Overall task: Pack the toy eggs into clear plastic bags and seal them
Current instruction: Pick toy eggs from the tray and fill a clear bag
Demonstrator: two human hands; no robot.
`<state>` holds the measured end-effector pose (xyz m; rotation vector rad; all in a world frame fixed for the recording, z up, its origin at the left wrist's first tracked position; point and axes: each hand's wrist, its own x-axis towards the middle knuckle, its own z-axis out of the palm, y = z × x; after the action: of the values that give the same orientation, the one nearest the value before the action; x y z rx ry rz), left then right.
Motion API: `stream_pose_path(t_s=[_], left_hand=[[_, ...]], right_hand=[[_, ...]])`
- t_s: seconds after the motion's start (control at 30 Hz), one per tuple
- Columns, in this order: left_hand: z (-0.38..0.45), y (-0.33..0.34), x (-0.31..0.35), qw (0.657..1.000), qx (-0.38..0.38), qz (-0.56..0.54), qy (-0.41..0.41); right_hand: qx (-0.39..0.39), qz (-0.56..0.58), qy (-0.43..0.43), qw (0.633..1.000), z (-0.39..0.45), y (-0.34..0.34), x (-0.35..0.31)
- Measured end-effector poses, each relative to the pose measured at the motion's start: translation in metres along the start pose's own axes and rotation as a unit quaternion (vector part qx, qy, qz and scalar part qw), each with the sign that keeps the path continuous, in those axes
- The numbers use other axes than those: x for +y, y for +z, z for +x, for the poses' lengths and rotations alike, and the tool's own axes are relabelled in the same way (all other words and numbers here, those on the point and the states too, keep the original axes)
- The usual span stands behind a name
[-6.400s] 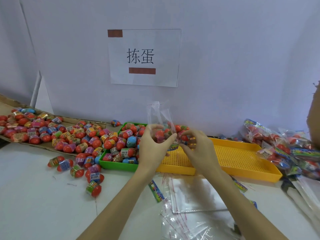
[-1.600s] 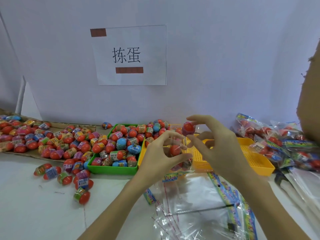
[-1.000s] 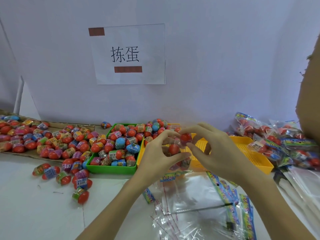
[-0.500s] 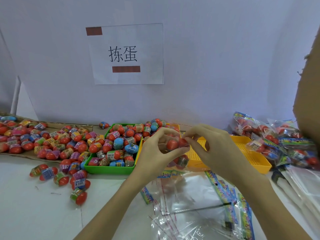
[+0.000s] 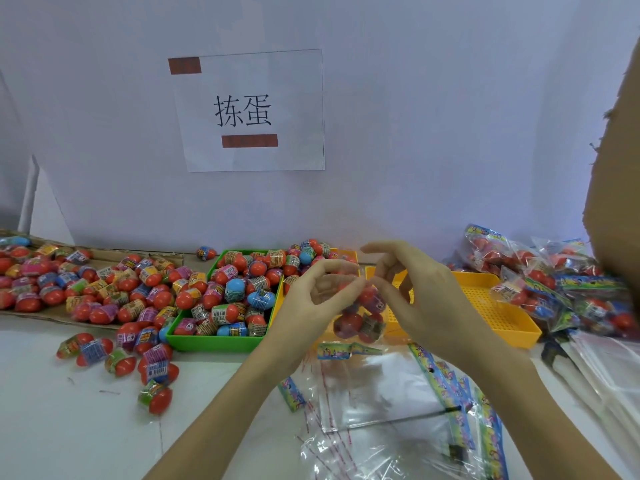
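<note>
1. The bag (image 5: 360, 315) of eggs hangs between both hands, in front of the yellow tray (image 5: 498, 306); its clear film is hard to trace, and its mouth is hidden by the fingers.
2. The left hand (image 5: 308, 306) pinches the bag's top, thumb and forefinger together on the film.
3. The right hand (image 5: 422, 299) pinches the same top from the other side; its other fingers are spread.
4. The egg count inside the bag is unclear.
5. The green tray (image 5: 214, 342) is heaped with loose eggs (image 5: 242, 282); more lie on the cardboard (image 5: 55, 318) at left.
6. Filled bags (image 5: 540, 282) pile at right, partly cut off by a brown edge.
7. Empty bags (image 5: 377, 403) lie on the table (image 5: 69, 427) under the forearms.
</note>
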<state>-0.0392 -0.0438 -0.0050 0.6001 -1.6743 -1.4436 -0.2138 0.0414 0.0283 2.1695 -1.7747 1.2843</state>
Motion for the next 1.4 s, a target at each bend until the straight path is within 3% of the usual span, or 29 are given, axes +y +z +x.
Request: stream_pose_path(t_s=[0.17,0.37,0.63,0.83,1.0,1.4], left_hand=[[0.004,-0.002,-0.006,0.998,0.069,0.006,0.010],[0.004,-0.002,-0.006,0.998,0.055,-0.012,-0.027],[0.001,0.002,-0.004,0.997,0.052,-0.051,-0.020],[0.002,-0.003,-0.004,0.993,0.087,-0.069,-0.046],[0.004,-0.002,-0.003,0.990,0.071,-0.096,-0.068],[0.002,-0.001,-0.004,0.996,0.039,-0.070,-0.041]], right_hand=[[-0.061,-0.083,-0.032,0.994,-0.003,-0.002,-0.001],[-0.029,-0.071,-0.019,0.997,-0.001,-0.003,-0.002],[-0.045,-0.064,-0.007,0.997,-0.001,0.004,0.006],[-0.008,-0.104,0.010,0.995,-0.002,-0.001,0.009],[-0.018,-0.128,0.004,0.992,-0.004,0.007,0.005],[0.066,-0.164,-0.007,0.984,-0.008,0.026,0.005]])
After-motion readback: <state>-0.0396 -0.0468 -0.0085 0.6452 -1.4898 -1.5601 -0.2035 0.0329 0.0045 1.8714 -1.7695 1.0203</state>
